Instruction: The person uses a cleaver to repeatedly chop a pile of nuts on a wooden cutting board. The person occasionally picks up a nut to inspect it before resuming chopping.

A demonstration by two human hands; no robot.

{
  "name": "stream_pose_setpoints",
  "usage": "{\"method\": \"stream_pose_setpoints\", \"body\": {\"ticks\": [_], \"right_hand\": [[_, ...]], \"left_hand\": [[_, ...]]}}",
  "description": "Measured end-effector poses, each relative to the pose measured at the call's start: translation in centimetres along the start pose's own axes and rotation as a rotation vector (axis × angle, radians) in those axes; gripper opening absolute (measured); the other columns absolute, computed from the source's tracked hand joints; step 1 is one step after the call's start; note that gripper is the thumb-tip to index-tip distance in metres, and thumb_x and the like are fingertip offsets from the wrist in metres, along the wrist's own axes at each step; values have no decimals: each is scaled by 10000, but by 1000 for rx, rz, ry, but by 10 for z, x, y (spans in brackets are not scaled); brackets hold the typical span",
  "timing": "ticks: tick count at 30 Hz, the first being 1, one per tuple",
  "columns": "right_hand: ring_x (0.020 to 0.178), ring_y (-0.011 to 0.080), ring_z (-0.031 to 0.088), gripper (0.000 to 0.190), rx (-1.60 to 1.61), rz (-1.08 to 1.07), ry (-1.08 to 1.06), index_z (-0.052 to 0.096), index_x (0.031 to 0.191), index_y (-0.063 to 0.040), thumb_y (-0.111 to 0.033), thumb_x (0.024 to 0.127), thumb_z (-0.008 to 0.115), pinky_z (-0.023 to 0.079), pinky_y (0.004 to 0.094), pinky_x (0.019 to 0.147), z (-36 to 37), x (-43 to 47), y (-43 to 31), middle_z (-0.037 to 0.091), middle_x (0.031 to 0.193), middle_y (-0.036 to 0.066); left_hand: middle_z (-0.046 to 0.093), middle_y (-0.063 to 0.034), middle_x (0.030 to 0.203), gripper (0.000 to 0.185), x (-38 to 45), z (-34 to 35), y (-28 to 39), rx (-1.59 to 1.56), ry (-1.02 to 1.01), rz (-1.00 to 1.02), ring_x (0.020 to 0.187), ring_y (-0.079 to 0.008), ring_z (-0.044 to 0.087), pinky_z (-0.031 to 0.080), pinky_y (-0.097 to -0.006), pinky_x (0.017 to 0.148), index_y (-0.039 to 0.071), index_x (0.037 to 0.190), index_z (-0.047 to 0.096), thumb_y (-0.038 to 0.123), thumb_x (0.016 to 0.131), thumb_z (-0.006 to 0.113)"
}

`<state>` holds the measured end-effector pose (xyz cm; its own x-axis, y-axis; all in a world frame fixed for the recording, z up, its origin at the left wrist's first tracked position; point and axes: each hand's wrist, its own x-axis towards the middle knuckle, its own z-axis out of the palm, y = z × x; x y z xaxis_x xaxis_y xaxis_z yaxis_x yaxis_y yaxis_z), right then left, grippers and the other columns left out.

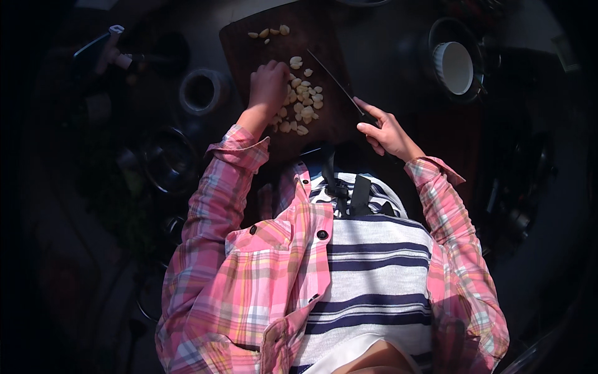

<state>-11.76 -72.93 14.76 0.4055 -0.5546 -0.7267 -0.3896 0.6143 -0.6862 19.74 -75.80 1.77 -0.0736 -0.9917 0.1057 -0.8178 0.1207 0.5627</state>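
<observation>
A dark wooden cutting board [331,61] lies before me with a loose pile of peeled garlic cloves [306,98] on its middle. A few more cloves [264,33] sit apart near the board's far edge. My left hand [270,86] is at the left side of the pile, fingers curled downward; its fingertips are hidden, so whether it pinches a clove does not show. In my right hand [390,133] is a kitchen knife [334,79] by its dark handle, index finger stretched along it. The blade points away and to the left, slanting just right of the cloves.
Left of the board stands a round container [201,91] with a pale rim. Beyond it is a spray bottle [100,51]. Nearer me on the left is a shiny bowl [170,161]. To the right, a white ramekin [454,68] rests tilted in a dark bowl [437,35]. Deep shadow hides much else.
</observation>
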Motion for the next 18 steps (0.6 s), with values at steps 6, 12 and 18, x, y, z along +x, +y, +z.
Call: {"method": "stream_pose_setpoints", "body": {"ticks": [6, 12, 18], "right_hand": [[445, 72, 452, 728, 98, -27, 40, 349, 1653, -113, -222, 1013, 679, 373, 248, 417, 3, -5, 12, 466, 600, -29], [444, 68, 441, 711, 137, -4, -7, 346, 1657, -136, -221, 1029, 667, 378, 246, 421, 1, -11, 15, 455, 603, -31], [450, 58, 431, 685, 186, 27, -142, 353, 1656, -152, -202, 1042, 652, 389, 237, 422, 7, -16, 22, 452, 606, -41]], "left_hand": [[677, -91, 1078, 161, 3, -13, -2, 62, -59, 114, 992, -373, 621, 499, -490, 875, 136, 1048, 746, 95, 896, 713], [753, -114, 1051, 189, 18, -24, 9, -361, -6, -339, 985, -298, 713, 553, -401, 871, 63, 1102, 754, 187, 962, 725], [785, -141, 975, 251, 49, -10, 3, -642, 35, -459, 879, -237, 758, 579, -342, 796, 18, 1123, 742, 228, 985, 740]]}}
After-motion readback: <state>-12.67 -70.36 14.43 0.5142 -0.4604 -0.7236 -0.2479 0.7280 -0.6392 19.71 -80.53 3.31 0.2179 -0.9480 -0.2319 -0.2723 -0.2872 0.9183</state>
